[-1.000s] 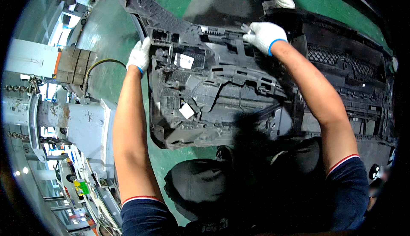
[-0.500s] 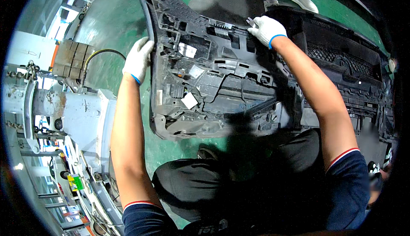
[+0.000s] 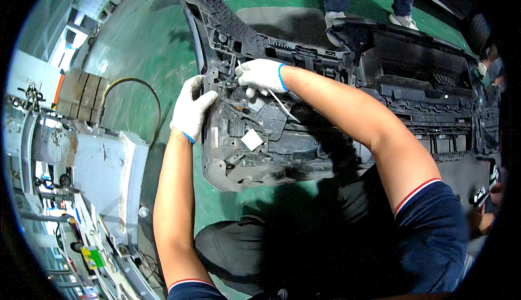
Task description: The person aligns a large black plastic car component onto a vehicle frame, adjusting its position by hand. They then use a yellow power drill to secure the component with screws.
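Centre stage, the broad black moulded-plastic panel (image 3: 293, 153) on glossy green floor (image 3: 130, 55)! Ten o'clock, the white-gloved left hand (image 3: 193, 109) at its edge, thumb parted from fingers, whether gripping I can't tell; twelve, the white-gloved right hand (image 3: 262, 76), curled around a thin pale rod (image 3: 284, 106) slanting toward half past four.

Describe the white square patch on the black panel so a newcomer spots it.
On the green floor lies a black plastic car panel. Look at its near left part, below the gloved right hand in view. The white square patch appears turned like a diamond, bright against dark plastic.
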A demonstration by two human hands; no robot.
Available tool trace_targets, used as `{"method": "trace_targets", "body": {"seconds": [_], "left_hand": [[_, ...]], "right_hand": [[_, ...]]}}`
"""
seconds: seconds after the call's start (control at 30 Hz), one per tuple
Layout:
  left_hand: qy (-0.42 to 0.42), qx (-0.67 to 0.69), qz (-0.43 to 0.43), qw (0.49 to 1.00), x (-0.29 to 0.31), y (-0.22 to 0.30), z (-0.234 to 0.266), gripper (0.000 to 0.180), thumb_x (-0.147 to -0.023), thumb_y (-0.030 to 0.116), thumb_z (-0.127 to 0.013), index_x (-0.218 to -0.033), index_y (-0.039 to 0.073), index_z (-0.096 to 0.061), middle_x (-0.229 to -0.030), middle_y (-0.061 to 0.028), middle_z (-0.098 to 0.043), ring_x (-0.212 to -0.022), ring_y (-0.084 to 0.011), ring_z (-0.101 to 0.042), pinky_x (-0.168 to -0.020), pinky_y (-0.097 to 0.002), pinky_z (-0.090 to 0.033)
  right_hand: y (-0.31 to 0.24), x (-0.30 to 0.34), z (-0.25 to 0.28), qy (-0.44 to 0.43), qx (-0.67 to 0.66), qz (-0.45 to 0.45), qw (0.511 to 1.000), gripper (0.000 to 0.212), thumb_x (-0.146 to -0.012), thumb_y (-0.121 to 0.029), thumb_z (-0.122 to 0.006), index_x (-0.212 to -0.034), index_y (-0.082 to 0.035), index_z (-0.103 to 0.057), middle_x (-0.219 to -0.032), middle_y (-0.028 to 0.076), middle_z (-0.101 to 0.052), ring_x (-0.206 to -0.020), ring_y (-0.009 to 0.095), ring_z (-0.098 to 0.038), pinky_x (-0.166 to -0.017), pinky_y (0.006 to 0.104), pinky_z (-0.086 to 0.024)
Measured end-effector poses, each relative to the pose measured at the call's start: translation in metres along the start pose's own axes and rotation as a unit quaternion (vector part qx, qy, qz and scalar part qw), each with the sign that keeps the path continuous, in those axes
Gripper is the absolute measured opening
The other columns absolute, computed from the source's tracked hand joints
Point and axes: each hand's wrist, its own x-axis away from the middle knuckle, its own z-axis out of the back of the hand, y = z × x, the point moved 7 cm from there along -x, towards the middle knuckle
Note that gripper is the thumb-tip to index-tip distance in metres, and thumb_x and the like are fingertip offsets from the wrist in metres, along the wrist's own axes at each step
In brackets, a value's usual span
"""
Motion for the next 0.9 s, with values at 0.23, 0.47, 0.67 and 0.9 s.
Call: {"method": "trace_targets", "body": {"seconds": [0.23, 0.47, 0.67, 0.9], "left_hand": [[-0.07, -0.124, -0.054, 0.988, 0.003, 0.004, 0.009, 0.077, -0.093, 0.022, -0.079, -0.159, 0.002, -0.043, -0.154, -0.0181, -0.055, -0.139, -0.0261, -0.055, -0.118, -0.038, -0.042], [-0.057, -0.096, -0.099, 0.989, 0.012, 0.01, -0.008, 0.085, -0.084, 0.014, -0.078, -0.159, -0.001, -0.04, -0.158, -0.0234, -0.051, -0.147, -0.0338, -0.048, -0.124, -0.0416, -0.035], [-0.021, -0.119, -0.064, 0.991, 0.015, -0.021, -0.009, 0.076, -0.09, 0.009, -0.072, -0.158, -0.002, -0.041, -0.153, -0.023, -0.055, -0.14, -0.0349, -0.054, -0.121, -0.0414, -0.038], [-0.03, -0.084, -0.049, 0.995, 0.005, -0.041, -0.017, 0.074, -0.09, 0.01, -0.074, -0.156, -0.003, -0.044, -0.151, -0.0234, -0.054, -0.139, -0.035, -0.053, -0.12, -0.0426, -0.039]], "right_hand": [[-0.001, -0.011, -0.008, 0.041, 0.051, 0.004, 0.998, 0.018, -0.09, -0.021, -0.066, -0.096, -0.004, -0.066, -0.08, 0.006, -0.068, -0.065, 0.015, -0.061, -0.054, 0.0327, -0.046], [-0.018, 0.01, 0.001, 0.14, 0.155, -0.04, 0.977, 0.026, -0.09, -0.023, -0.063, -0.102, -0.004, -0.075, -0.091, 0.012, -0.077, -0.079, 0.023, -0.069, -0.075, 0.0384, -0.054], [-0.037, 0.029, -0.006, 0.213, 0.116, -0.047, 0.969, 0.039, -0.094, -0.033, -0.066, -0.116, -0.004, -0.078, -0.111, 0.015, -0.079, -0.105, 0.026, -0.074, -0.095, 0.0365, -0.055], [-0.019, 0.012, -0.013, 0.308, 0.097, -0.084, 0.943, 0.048, -0.086, -0.036, -0.074, -0.118, -0.001, -0.076, -0.11, 0.019, -0.078, -0.102, 0.028, -0.074, -0.093, 0.0381, -0.056]]}}
